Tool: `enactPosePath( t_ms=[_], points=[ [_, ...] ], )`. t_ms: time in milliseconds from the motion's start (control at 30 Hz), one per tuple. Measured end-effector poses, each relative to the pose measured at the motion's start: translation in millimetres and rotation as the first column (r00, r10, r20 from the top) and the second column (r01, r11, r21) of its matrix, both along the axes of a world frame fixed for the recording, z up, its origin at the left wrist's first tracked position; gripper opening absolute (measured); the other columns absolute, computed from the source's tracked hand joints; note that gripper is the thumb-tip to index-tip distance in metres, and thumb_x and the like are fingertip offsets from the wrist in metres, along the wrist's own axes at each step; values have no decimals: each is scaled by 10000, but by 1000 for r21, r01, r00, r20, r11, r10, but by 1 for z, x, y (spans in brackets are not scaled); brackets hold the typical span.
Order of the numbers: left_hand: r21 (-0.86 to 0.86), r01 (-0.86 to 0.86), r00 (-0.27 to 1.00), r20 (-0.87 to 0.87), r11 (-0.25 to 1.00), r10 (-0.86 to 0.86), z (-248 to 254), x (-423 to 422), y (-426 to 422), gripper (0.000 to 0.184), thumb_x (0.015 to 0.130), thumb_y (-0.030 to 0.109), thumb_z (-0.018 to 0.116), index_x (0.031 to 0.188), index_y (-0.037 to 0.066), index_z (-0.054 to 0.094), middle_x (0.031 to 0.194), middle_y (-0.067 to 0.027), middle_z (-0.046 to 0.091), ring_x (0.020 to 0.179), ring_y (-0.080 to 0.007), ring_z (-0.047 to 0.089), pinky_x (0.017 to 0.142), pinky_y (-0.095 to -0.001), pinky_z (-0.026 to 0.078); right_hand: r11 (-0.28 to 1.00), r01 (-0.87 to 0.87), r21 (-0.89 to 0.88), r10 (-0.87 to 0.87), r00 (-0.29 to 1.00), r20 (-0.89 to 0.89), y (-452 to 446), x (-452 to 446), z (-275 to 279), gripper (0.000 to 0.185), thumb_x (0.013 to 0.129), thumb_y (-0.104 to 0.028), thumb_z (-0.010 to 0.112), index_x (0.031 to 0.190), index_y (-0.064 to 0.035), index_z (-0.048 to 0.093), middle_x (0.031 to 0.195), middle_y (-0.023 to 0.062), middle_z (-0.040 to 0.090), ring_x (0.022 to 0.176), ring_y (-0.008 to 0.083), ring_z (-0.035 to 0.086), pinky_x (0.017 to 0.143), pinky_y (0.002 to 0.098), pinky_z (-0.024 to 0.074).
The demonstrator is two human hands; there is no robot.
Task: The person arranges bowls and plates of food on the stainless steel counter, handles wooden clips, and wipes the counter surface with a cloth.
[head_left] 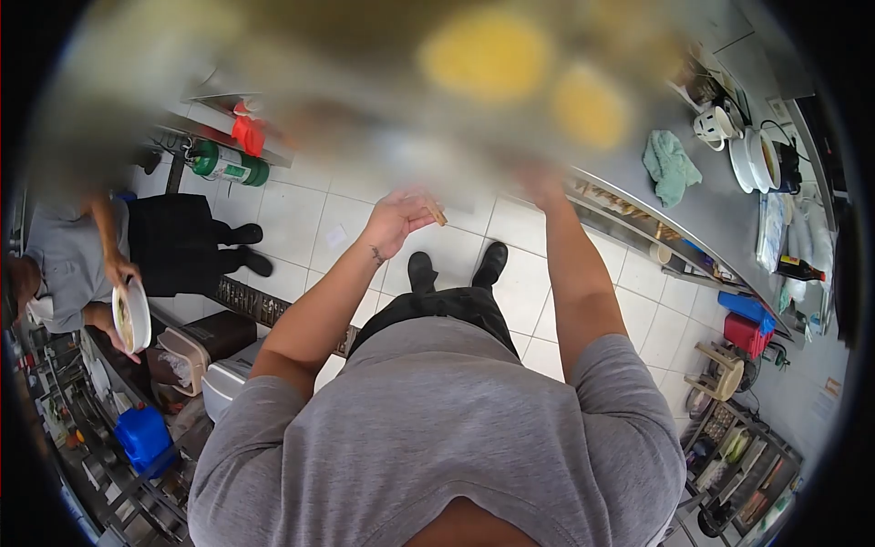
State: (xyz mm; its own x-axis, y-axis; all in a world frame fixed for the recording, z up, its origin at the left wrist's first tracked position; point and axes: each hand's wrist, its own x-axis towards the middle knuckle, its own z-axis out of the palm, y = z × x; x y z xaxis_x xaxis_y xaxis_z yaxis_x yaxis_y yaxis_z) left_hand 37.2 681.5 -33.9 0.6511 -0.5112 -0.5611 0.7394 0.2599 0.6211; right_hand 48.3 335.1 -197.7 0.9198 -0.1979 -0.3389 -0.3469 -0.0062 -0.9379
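Looking short, slim and tan-brown, a stick-like piece [439, 217] is too small in view for its material to be told. It juts from the left hand [397, 223], pinched at the fingertips and tilted, above the floor and well apart from the steel counter [725, 223]. The right hand [544, 185] is by the counter's left edge, its fingers lost in blur, so I cannot tell whether they grip anything. On the counter lie a rumpled pale-green cloth [670, 169] and, farther from that edge, white plates [745, 162] beside a white mug [714, 126]. Left of the counter spread white floor tiles [529, 301]. Across them from the counter, a co-worker [68, 251] holds a white dish [144, 314], near a green gas cylinder [223, 164].
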Motion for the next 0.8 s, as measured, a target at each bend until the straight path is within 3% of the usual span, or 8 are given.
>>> enactPosePath(
  t_ms=[133,200,333,467,567,600,667,800],
  points=[
    [-126,13,1000,4,992,-13,7,5,12,323,919,20,478,1241,44,466,1170,-155,581,1103,-297,574,936,-361,490,798,484,359,-408,873,-268,32,-21,23,236,918,-163,525,1118,-37,523,975,105,591,814,194,582,754,311,491],
    [-176,65,998,18,982,-63,6,9,8,272,912,20,486,1183,43,497,1163,-140,590,1086,-262,580,930,-349,488,916,392,86,-339,870,-357,48,-36,11,268,877,-208,594,1088,-52,543,990,93,569,893,187,557,776,336,472],
    [91,265,941,195,960,-278,-23,7,-28,230,900,5,491,1123,37,536,1139,-127,603,1011,-210,603,896,-320,486,897,19,442,63,983,-171,128,-89,130,332,838,-203,650,1115,-58,537,845,48,614,730,136,562,647,251,433],
    [128,442,864,207,888,-460,-44,-6,-93,239,882,-9,506,1101,41,587,1098,-91,620,973,-154,583,847,-280,469,915,33,403,42,984,-175,111,-116,136,508,805,-98,685,1253,-44,450,807,62,637,680,121,571,633,233,448],
    [654,341,454,515,676,-727,-64,-13,-153,458,833,87,624,1277,76,509,1313,-129,490,1119,-228,517,936,-335,433,897,334,289,-284,937,-202,63,-150,120,591,776,-47,702,1290,-17,413,797,85,629,620,128,583,543,239,466],
    [648,358,441,517,672,-734,-59,-17,-173,458,833,87,624,1277,76,509,1313,-129,490,1119,-228,517,936,-335,433,901,381,208,-347,920,-182,45,-166,109,583,762,-21,704,1274,3,427,823,93,625,621,134,592,544,242,497],
    [854,115,-122,519,508,-846,-43,-23,-212,559,802,132,661,1319,72,456,1418,-153,349,1265,-301,390,1052,-403,327,872,469,141,-426,868,-255,13,-205,78,479,764,-17,699,1199,18,500,847,98,621,642,146,608,557,259,526],
    [891,-22,-422,402,453,-812,-59,-23,-303,722,785,137,667,1407,94,303,1463,-150,260,1343,-324,264,1105,-437,238,792,566,231,-461,801,-381,-1,-297,20,196,765,-36,709,916,46,613,821,102,627,701,166,642,585,272,550]
  ],
)
